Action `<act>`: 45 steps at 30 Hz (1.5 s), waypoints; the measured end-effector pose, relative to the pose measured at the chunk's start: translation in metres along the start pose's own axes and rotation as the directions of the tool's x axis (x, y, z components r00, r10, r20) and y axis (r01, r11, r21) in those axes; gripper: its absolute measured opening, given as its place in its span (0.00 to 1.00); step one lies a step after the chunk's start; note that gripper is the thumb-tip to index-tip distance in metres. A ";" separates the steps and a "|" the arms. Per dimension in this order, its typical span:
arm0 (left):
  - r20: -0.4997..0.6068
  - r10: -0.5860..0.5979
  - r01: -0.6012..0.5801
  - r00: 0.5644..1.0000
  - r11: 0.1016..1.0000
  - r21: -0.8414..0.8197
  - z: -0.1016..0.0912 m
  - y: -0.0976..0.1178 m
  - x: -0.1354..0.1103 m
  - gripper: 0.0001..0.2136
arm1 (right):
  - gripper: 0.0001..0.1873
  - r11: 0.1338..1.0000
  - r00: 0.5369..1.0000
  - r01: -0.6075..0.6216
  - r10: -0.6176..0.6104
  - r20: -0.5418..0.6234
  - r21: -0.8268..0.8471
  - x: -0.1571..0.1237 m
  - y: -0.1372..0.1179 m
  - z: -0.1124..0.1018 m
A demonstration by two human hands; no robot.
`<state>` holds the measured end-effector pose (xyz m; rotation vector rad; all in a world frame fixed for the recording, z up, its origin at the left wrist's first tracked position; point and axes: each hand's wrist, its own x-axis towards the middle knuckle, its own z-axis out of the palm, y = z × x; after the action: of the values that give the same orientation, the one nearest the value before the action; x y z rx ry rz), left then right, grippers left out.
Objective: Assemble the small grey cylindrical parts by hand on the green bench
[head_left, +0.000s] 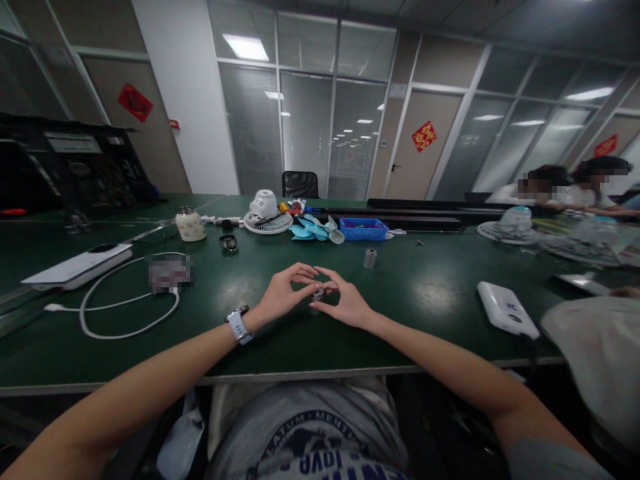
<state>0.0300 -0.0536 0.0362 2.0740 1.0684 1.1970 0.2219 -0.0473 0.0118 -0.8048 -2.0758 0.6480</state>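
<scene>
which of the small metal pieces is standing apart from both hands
The upright metal cylinder, just nearer than the blue basket. The other metal piece sits between the left hand and right hand, partly hidden.

Fingers of the left hand (pixel 287 290) and right hand (pixel 350 303) mostly cover a small piece (pixel 319 292) between them, perhaps a metal cylinder. Pixelation blurs the object (pixel 170 273) by the white cable (pixel 89 327). The blue basket's (pixel 364 231) contents are too small to tell. The right edge cuts off a neighbour's pale garment (pixel 595 353); the left edge, a black rack (pixel 85 167).
</scene>
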 end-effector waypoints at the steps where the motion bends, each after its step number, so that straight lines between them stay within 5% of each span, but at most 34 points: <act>1: 0.004 0.004 -0.004 1.000 1.000 0.005 -0.001 0.001 0.000 0.18 | 0.42 1.000 1.000 -0.003 0.003 0.002 0.004 0.000 0.001 -0.001; 8: 0.073 0.062 -0.064 0.995 0.998 0.025 -0.002 0.013 0.000 0.16 | 0.38 0.997 1.000 -0.019 0.018 0.016 0.070 0.001 0.002 -0.001; 14: -0.138 0.041 -0.027 0.990 0.994 0.104 -0.017 0.012 0.007 0.17 | 0.37 0.995 0.999 -0.032 0.031 0.015 0.096 0.002 -0.002 -0.003; 20: 0.234 -0.092 0.078 0.968 0.995 0.068 -0.023 -0.022 -0.003 0.18 | 0.33 0.999 0.999 -0.037 0.036 0.009 0.040 0.001 -0.002 -0.002; 23: 0.298 -0.135 0.140 0.945 0.990 0.005 -0.015 -0.036 -0.008 0.18 | 0.33 1.000 1.000 -0.028 0.028 -0.015 -0.007 0.002 -0.002 -0.005; 26: 0.265 -0.175 0.192 0.948 0.981 -0.040 -0.011 -0.041 -0.009 0.21 | 0.35 1.000 0.996 -0.016 0.015 -0.086 -0.017 0.007 0.001 -0.027; 29: 0.213 -0.232 0.256 0.949 0.962 -0.094 -0.010 -0.043 -0.010 0.21 | 0.37 0.993 0.947 -0.057 0.021 -0.321 -0.103 0.016 0.016 -0.072; 32: 0.159 -0.267 0.286 0.951 0.951 -0.119 -0.010 -0.045 -0.011 0.20 | 0.40 0.921 0.834 -0.236 0.028 -0.551 -0.310 0.022 0.045 -0.121; 35: 0.130 -0.281 0.296 0.951 0.948 -0.114 -0.010 -0.044 -0.010 0.20 | 0.37 0.760 0.767 -0.471 0.103 -0.634 -0.447 0.021 0.082 -0.152; 40: 0.084 -0.309 0.317 0.947 0.942 -0.108 -0.010 -0.043 -0.007 0.22 | 0.29 0.597 0.762 -0.624 0.324 -0.560 -0.504 0.013 0.124 -0.164; 45: 0.066 -0.316 0.322 0.947 0.940 -0.115 -0.010 -0.044 -0.006 0.22 | 0.41 0.558 0.770 -0.626 0.329 -0.547 -0.545 0.014 0.112 -0.159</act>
<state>0.0033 -0.0334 0.0061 1.7439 1.2199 1.0194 0.3814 0.0634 0.0307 -1.8550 -1.6806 -0.1108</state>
